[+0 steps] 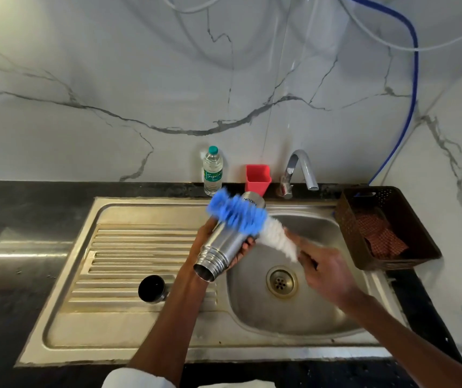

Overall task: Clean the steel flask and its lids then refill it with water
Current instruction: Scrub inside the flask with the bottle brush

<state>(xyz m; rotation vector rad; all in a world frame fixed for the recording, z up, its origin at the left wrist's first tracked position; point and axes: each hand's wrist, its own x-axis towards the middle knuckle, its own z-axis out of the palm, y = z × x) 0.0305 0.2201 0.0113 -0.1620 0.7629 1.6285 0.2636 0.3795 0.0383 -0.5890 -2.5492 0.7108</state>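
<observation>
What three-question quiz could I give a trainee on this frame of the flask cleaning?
1. True or false: the left hand holds the steel flask upright under running water.
2. Multiple choice: where is the black lid? A) on the flask B) on the ribbed drainboard C) in the brown basket
3. Short answer: what does the right hand hold, and where does it touch the flask?

Key
1. False: the flask lies tilted over the sink, open mouth toward the camera, and no water shows at the tap.
2. B
3. A blue and white bottle brush, its blue bristles across the flask's outside.
</observation>
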